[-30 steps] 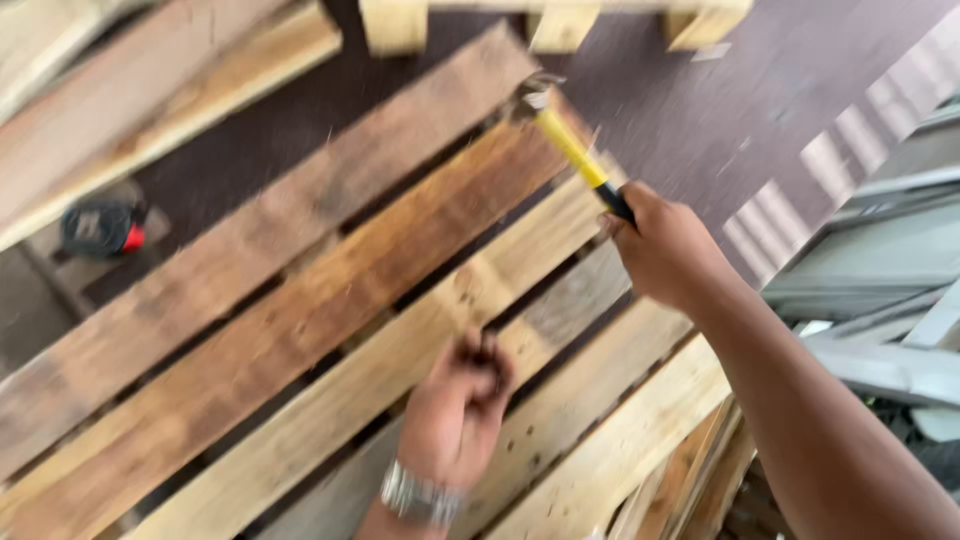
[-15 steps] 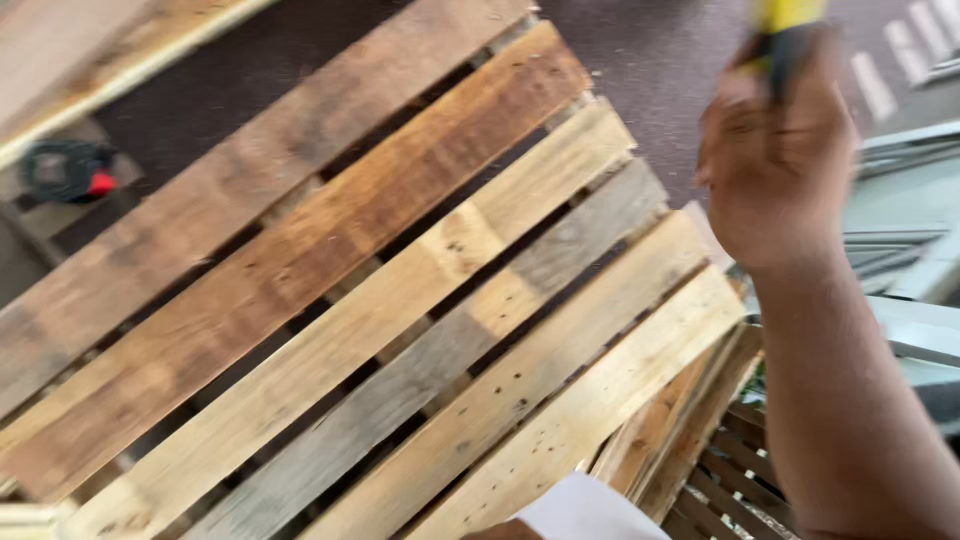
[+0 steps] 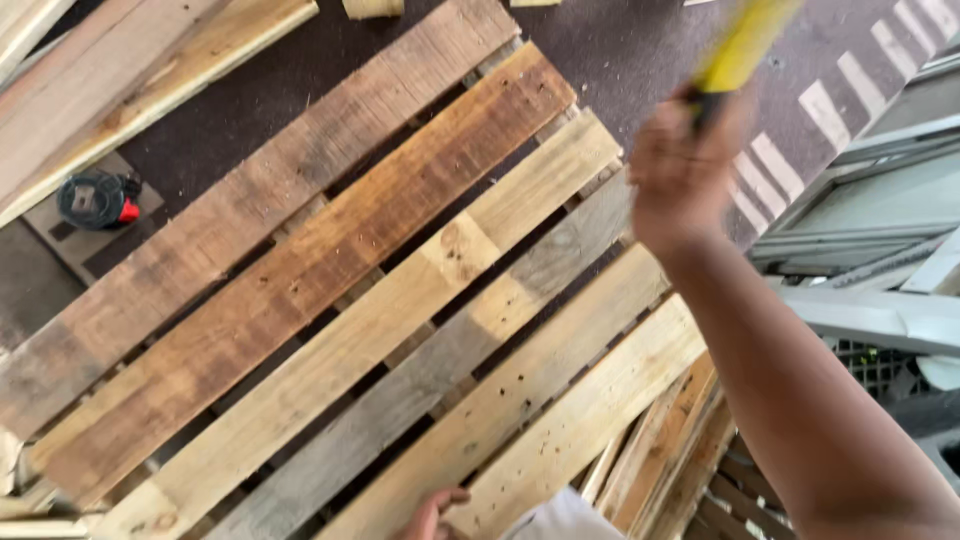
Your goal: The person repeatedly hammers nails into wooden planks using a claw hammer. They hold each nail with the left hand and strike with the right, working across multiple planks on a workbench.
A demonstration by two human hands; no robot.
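My right hand (image 3: pixel 682 172) is raised above the right side of a wooden pallet (image 3: pixel 330 300) and grips the black and yellow handle of a hammer (image 3: pixel 742 45). The hammer's head is out of the frame at the top. My left hand (image 3: pixel 432 514) shows only partly at the bottom edge, fingers resting near the pallet's near slat, holding nothing that I can see. The pallet lies flat, its several slats running diagonally from lower left to upper right.
Loose planks (image 3: pixel 130 70) lie at the upper left. A black and red round tool (image 3: pixel 97 198) sits on a board at the left. More stacked pallets (image 3: pixel 680 460) are at the lower right, and grey metal frames (image 3: pixel 870 230) at the right.
My right hand swung the hammer up off the pallet's far end and holds it raised. My left hand drew back from the pallet's middle to the bottom edge.
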